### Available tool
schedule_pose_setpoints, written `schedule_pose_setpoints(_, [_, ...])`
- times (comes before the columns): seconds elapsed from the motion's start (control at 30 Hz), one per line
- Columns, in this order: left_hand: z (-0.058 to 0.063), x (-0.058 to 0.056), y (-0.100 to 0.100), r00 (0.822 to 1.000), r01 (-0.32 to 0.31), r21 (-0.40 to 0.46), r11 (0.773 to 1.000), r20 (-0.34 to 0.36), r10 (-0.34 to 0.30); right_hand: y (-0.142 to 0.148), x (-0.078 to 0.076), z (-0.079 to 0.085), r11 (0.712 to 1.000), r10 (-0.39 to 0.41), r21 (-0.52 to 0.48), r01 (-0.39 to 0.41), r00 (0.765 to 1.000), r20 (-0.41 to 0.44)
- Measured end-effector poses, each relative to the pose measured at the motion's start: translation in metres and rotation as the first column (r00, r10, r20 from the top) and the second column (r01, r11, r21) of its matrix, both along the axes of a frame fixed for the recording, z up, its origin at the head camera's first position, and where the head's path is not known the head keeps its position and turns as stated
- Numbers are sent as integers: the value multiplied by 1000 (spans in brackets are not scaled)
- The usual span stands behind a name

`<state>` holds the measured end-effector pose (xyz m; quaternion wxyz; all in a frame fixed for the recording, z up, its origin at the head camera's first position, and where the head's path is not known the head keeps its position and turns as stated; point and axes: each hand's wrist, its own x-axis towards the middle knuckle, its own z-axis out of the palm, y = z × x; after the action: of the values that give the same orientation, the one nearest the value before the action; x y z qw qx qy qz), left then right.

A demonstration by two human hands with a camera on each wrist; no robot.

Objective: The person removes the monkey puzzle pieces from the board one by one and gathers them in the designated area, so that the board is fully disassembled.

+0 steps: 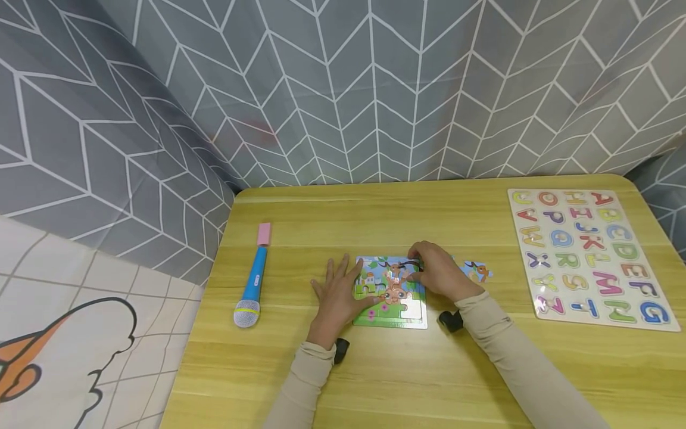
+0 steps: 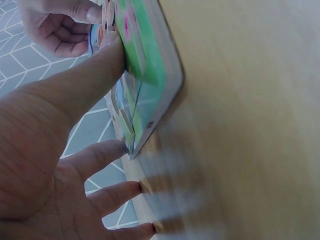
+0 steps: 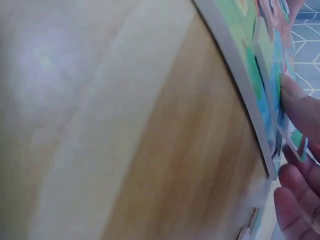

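A small jigsaw puzzle [image 1: 383, 323] with a cartoon animal picture lies on the table, with a pale gap among its pieces at the lower right. My left hand [image 1: 340, 301] is spread at its left side. The thumb rests on the picture, one fingertip is at the tray edge and the other fingers reach the tabletop. My right hand [image 1: 440, 271] is over the puzzle's upper right corner, pinching a puzzle piece [image 3: 301, 150] that stands tilted there. The palm hides part of that corner. Just right of the hand lies a loose puzzle piece [image 1: 477, 271] showing a brown animal.
A blue toy microphone [image 1: 254, 283] lies left on the wooden table [image 1: 300, 369], with a pink block [image 1: 264, 234] touching its end. An alphabet board [image 1: 592, 259] with knobbed letters is at the right. A grey patterned curtain [image 1: 348, 89] hangs behind the table.
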<state>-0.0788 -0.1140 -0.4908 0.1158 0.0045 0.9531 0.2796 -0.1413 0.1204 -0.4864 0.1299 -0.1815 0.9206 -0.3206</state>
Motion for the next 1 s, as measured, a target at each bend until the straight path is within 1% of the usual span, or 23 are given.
schedule_pose_setpoints(0.1, [0, 0, 0, 1000, -3, 4, 1000, 1, 3, -1, 2, 3, 1000, -9, -14, 9, 999, 50])
schedule_pose_setpoints(0.17, [0, 0, 0, 1000, -3, 1, 1000, 1, 3, -1, 5, 4, 999, -5, -32, 7, 999, 47])
schedule_pose_setpoints(0.37, [-1, 0, 0, 1000, 1, -17, 1000, 0, -1, -1, 15, 1, 997, 34, -70, -39, 997, -72])
schedule_pose_setpoints(0.5, [-1, 0, 0, 1000, 2, -18, 1000, 2, -2, -2, 18, -2, 995, 67, -65, -74, 992, -105])
schedule_pose_setpoints(0.6, [0, -1, 0, 1000, 6, -14, 1000, -1, -6, -2, 20, -2, 992, 106, -48, -115, 983, -150])
schedule_pose_setpoints(0.7, [1, -1, 0, 1000, 8, -12, 1000, 3, -8, -2, 20, 0, 989, 129, -49, -139, 976, -177])
schedule_pose_setpoints(0.77, [2, -1, -1, 1000, 9, -7, 1000, 10, -9, -1, 20, 0, 988, 133, -58, -145, 976, -171])
schedule_pose_setpoints(0.9, [3, 0, -2, 1000, 8, 16, 1000, 18, -9, 2, 16, 0, 987, 127, -79, -137, 984, -124])
schedule_pose_setpoints(0.97, [5, 0, -1, 1000, 9, 47, 999, -3, -9, 3, 14, -1, 986, 130, -90, -138, 987, -94])
schedule_pose_setpoints(1.0, [6, 1, 0, 999, 20, 68, 997, -30, -18, 3, 12, 0, 986, 132, -91, -139, 988, -81])
